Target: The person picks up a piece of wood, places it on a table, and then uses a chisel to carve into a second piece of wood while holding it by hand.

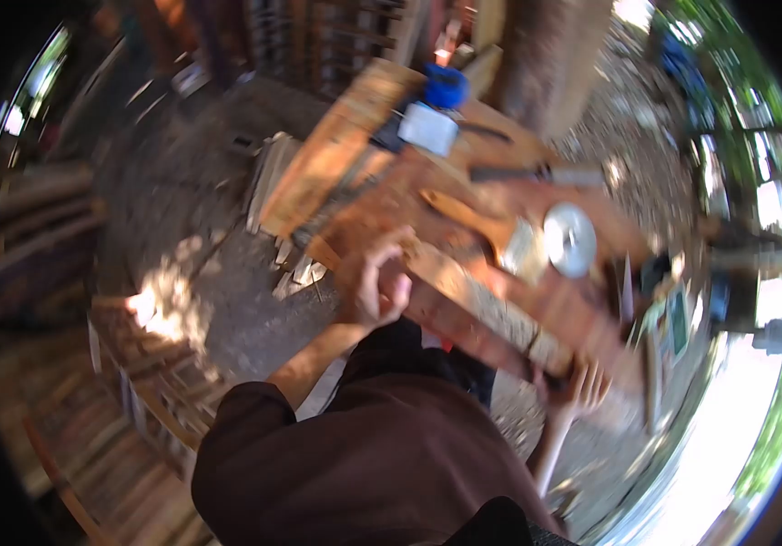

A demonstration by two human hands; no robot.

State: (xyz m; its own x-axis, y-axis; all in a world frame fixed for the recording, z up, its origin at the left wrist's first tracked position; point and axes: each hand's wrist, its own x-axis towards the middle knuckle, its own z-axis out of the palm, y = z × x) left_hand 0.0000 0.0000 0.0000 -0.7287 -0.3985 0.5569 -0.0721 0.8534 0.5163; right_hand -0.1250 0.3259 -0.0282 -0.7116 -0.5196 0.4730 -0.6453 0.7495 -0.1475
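Note:
A squared wooden beam (pixel 477 296) lies slantwise in front of my body, at the near edge of the wooden workbench (pixel 391 209). At its lower right end, my right hand (pixel 582 387) has its fingers wrapped over the wood. Beside the upper left end is my left hand (pixel 377 282), fingers curved and thumb apart, with a gap showing between them. Blur hides whether its fingertips touch the beam. Just beyond the beam sit a round silvery disc (pixel 569 239) and a tool with an orange-brown wooden handle (pixel 459 211).
Toward the back of the bench are a blue container (pixel 446 85), a white block-like item (pixel 428 128) and a long dark tool (pixel 509 173). A thick plank (pixel 341 146) runs along the left side. Wood scraps (pixel 300 273) lie on the ground; a slatted wooden piece (pixel 150 391) stands lower left.

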